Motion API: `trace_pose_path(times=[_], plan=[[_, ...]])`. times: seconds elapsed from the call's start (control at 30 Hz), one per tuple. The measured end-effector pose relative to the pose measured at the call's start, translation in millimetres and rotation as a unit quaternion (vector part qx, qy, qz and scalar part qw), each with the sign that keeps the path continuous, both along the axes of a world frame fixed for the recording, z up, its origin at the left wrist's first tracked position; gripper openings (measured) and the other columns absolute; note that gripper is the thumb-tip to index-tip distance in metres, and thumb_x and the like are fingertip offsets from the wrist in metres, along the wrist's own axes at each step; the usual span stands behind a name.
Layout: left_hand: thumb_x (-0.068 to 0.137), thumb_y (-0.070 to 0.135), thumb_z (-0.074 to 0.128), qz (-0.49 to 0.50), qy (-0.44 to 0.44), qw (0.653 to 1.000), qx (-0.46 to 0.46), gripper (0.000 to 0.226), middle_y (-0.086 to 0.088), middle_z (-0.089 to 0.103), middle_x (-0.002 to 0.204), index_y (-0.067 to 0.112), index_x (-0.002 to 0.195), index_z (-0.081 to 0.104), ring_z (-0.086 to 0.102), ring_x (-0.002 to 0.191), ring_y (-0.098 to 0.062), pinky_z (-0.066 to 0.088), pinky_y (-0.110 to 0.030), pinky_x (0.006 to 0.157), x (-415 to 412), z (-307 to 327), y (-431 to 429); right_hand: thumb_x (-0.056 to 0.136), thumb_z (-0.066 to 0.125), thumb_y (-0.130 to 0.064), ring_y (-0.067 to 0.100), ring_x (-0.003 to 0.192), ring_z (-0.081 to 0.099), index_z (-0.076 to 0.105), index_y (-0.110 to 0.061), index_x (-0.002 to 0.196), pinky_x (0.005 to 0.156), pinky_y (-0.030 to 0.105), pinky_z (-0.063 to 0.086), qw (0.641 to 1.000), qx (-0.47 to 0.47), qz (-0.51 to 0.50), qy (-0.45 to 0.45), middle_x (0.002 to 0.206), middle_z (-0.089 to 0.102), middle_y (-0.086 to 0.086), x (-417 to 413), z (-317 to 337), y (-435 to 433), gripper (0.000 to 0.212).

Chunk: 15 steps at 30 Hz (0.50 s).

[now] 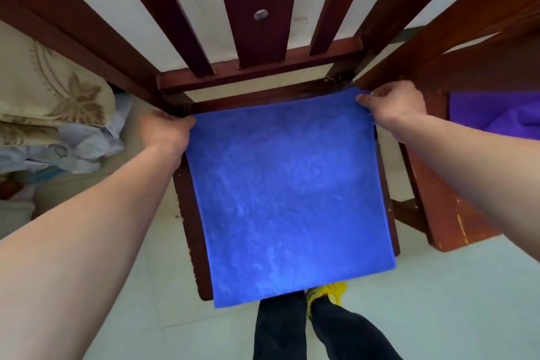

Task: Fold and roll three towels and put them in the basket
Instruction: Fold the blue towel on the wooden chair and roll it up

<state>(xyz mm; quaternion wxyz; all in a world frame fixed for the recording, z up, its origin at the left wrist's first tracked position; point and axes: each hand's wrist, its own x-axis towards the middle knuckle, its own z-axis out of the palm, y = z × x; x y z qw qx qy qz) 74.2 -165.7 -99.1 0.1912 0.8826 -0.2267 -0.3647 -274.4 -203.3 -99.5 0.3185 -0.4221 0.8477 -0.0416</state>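
Two far corners of the blue towel (289, 196) were in my grip. The left hand (165, 128) pinched the far-left corner and the right hand (393, 104) pinched the far-right one, with fingers curled onto the cloth at both. The towel lay spread flat over the seat of the wooden chair (187, 213), and its near edge hung just past the seat's front, toward my legs. The whole sheet therefore ran from my hands back toward me. It looked close to square, and I could not make out a clear long axis. The far edge ran left to right between the hands, a little farther away on the right. Neither hand was nearer the work, since each sat on its own corner. I judged that a fold would mean carrying that far edge toward the near one. The cloth was a plush, deep blue, smooth and seemingly a single layer. A purple cloth (496, 117) lay well apart on the right, and no basket showed.
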Motion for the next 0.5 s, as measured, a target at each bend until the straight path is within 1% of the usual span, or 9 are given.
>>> trace_pose_path(times=[0.07, 0.1, 0.13, 0.17, 0.23, 0.27, 0.37, 0.43, 0.5], plan=[[0.073, 0.034, 0.079, -0.011, -0.036, 0.999, 0.008, 0.030, -0.001, 0.060, 0.079, 0.014, 0.079, 0.058, 0.060, 0.078, -0.024, 0.054, -0.040, 0.076, 0.2, 4.8, 10.0, 0.074, 0.068, -0.058, 0.024, 0.091, 0.062, 0.066, -0.022, 0.096, 0.082, 0.038, 0.053, 1.000, 0.000, -0.012, 0.004, 0.098, 0.065, -0.001, -3.3, 9.8, 10.4, 0.041], [0.070, 0.038, 0.080, -0.004, -0.043, 0.999, 0.012, 0.037, -0.003, 0.063, 0.086, 0.012, 0.088, 0.061, 0.061, 0.081, -0.025, 0.054, -0.039, 0.077, -0.2, 6.9, 19.1, 0.075, 0.068, -0.058, 0.024, 0.093, 0.061, 0.066, -0.022, 0.100, 0.084, 0.038, 0.052, 1.000, -0.003, -0.027, 0.002, 0.099, 0.064, -0.002, -4.7, 13.5, 19.7, 0.044], [0.068, 0.041, 0.081, 0.006, -0.045, 0.999, 0.019, 0.042, -0.004, 0.065, 0.091, 0.012, 0.093, 0.062, 0.062, 0.083, -0.025, 0.055, -0.038, 0.078, -1.3, 8.8, 32.0, 0.075, 0.069, -0.056, 0.024, 0.094, 0.062, 0.066, -0.022, 0.100, 0.084, 0.037, 0.052, 0.999, -0.008, -0.044, -0.004, 0.099, 0.065, -0.001, -5.8, 16.4, 32.0, 0.043], [0.068, 0.041, 0.081, 0.013, -0.046, 0.998, 0.028, 0.042, -0.005, 0.066, 0.092, 0.013, 0.094, 0.062, 0.063, 0.084, -0.026, 0.054, -0.036, 0.079, -4.5, 10.9, 48.2, 0.075, 0.070, -0.054, 0.024, 0.092, 0.064, 0.066, -0.021, 0.095, 0.083, 0.036, 0.052, 0.998, -0.011, -0.054, -0.017, 0.097, 0.068, 0.000, -6.8, 16.8, 46.2, 0.039], [0.071, 0.035, 0.081, 0.020, -0.030, 0.998, 0.056, 0.034, -0.007, 0.065, 0.089, 0.013, 0.088, 0.061, 0.061, 0.083, -0.026, 0.049, -0.033, 0.078, -14.6, 15.1, 91.1, 0.075, 0.073, -0.047, 0.026, 0.086, 0.066, 0.063, -0.019, 0.080, 0.079, 0.035, 0.053, 0.997, 0.013, -0.063, -0.041, 0.087, 0.070, 0.003, -9.9, 13.9, 84.4, 0.031], [0.072, 0.031, 0.082, 0.023, -0.011, 0.997, 0.075, 0.032, -0.008, 0.064, 0.087, 0.013, 0.085, 0.060, 0.060, 0.081, -0.026, 0.047, -0.032, 0.076, -20.8, 16.6, 114.6, 0.075, 0.074, -0.045, 0.027, 0.086, 0.066, 0.062, -0.019, 0.077, 0.078, 0.034, 0.052, 0.996, 0.040, -0.064, -0.045, 0.084, 0.070, 0.003, -11.3, 13.1, 105.6, 0.028], [0.072, 0.021, 0.082, 0.059, 0.067, 0.988, 0.126, 0.027, -0.009, 0.068, 0.078, 0.011, 0.075, 0.057, 0.062, 0.069, -0.026, 0.052, -0.037, 0.070, -37.3, 13.8, 184.6, 0.075, 0.076, -0.042, 0.028, 0.085, 0.066, 0.064, -0.018, 0.080, 0.074, 0.033, 0.051, 0.989, 0.124, -0.070, -0.039, 0.084, 0.069, 0.003, -19.6, 10.8, 169.1, 0.028], [0.074, 0.016, 0.080, 0.077, 0.096, 0.982, 0.145, 0.024, -0.009, 0.069, 0.071, 0.009, 0.072, 0.058, 0.065, 0.066, -0.027, 0.054, -0.042, 0.067, -42.7, 9.0, 222.2, 0.074, 0.077, -0.041, 0.027, 0.081, 0.065, 0.063, -0.020, 0.081, 0.073, 0.034, 0.052, 0.985, 0.144, -0.079, -0.048, 0.082, 0.068, 0.000, -25.3, 11.6, 203.2, 0.027], [0.076, 0.013, 0.078, 0.083, 0.103, 0.982, 0.137, 0.022, -0.007, 0.064, 0.065, 0.003, 0.072, 0.058, 0.058, 0.061, -0.024, 0.050, -0.037, 0.064, -46.5, 6.3, 253.2, 0.074, 0.079, -0.036, 0.024, 0.077, 0.064, 0.062, -0.020, 0.080, 0.071, 0.034, 0.051, 0.984, 0.148, -0.082, -0.063, 0.076, 0.066, -0.003, -31.2, 13.5, 229.4, 0.025]])
